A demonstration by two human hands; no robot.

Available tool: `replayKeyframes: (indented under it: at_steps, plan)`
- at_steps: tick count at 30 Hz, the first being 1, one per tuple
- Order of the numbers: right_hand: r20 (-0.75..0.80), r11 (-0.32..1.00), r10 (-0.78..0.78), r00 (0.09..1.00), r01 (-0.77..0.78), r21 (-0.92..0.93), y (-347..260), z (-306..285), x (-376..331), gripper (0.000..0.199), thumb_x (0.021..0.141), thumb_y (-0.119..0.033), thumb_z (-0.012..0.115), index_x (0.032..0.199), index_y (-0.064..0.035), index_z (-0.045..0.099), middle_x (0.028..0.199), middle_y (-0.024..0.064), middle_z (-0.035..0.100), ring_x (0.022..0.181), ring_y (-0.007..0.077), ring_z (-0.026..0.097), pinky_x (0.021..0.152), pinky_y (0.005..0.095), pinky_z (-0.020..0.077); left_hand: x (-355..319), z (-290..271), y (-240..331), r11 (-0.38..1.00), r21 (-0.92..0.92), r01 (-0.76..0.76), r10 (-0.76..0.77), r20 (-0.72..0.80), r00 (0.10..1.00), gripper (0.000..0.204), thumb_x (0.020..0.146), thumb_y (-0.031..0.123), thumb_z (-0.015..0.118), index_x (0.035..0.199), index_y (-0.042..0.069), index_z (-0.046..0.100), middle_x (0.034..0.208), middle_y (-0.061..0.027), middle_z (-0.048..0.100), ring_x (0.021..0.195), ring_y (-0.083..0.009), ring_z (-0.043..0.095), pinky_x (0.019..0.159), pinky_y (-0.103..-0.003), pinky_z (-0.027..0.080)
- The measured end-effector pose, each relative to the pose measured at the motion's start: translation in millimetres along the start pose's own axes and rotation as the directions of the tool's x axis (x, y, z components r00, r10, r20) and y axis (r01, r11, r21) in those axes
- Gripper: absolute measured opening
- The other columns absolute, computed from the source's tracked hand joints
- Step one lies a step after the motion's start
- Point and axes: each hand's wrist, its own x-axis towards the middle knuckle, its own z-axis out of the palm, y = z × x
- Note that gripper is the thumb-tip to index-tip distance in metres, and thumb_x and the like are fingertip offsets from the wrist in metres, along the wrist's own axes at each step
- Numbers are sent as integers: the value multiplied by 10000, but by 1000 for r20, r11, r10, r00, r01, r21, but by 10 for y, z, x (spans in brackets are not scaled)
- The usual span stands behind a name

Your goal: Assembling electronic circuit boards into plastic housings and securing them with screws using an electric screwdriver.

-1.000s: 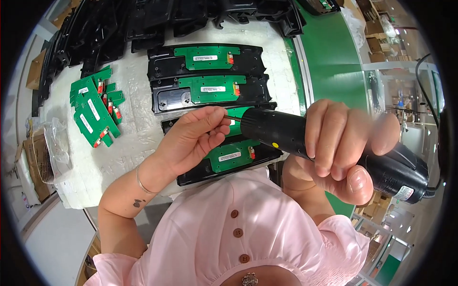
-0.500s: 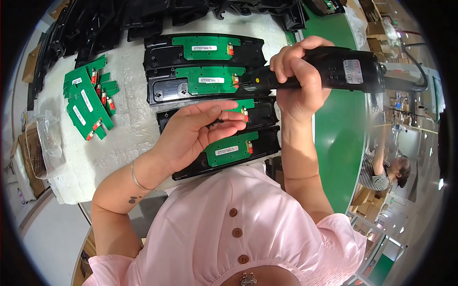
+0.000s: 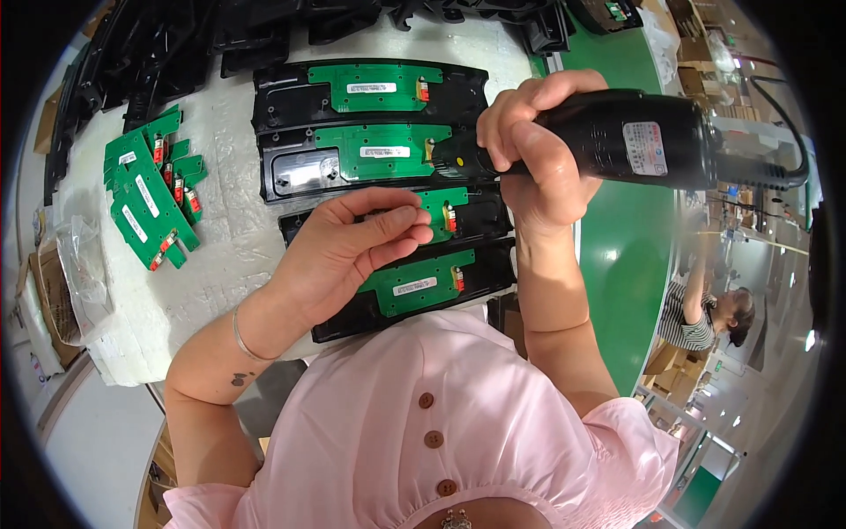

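My right hand (image 3: 546,154) is wrapped around a black electric screwdriver (image 3: 608,132) lying almost sideways. Its front end points left, over the right part of the second black panel (image 3: 295,167) from the far side, beside the green circuit board (image 3: 383,152). The tip is hard to make out against the dark plastic. My left hand (image 3: 339,251) hovers over the third panel (image 3: 485,214), thumb and fingers pinched together. Small dark screws showed in these fingers a moment ago; now they are mostly hidden. Its fingertips partly cover that panel's green board (image 3: 432,201).
A further panel (image 3: 282,93) lies at the far end of the row, another (image 3: 348,324) nearest me. Loose green boards (image 3: 145,207) are piled at left. Black plastic parts (image 3: 247,35) crowd the far edge. A cable (image 3: 793,132) trails from the screwdriver. Another person (image 3: 705,317) is at right.
My left fingers have closed from a spread cupping pose into a pinch, hiding the screws. The screwdriver and my right hand have shifted slightly left; the panels and boards appear slightly further left.
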Motion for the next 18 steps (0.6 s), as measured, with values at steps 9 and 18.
replayKeyframes:
  at_steps: [9,18]
  plan:
    - [93,968,33,995,-8,-250,15,1,33,223,643,34,476,851,-27,424,563,72,434,406,133,367,427,292,361,37,-59,-41,994,-106,-15,16,11,1000,186,833,107,567,991,10,572,903,-64,601,814,-128,597,734,-201,501]
    - [172,967,-190,967,153,205,-770,303,-113,302,682,-16,540,951,-83,420,549,-24,437,431,101,444,437,253,380,31,-176,-148,978,-198,-72,91,89,992,166,877,122,501,998,10,520,874,-50,567,781,-95,545,694,-178,471]
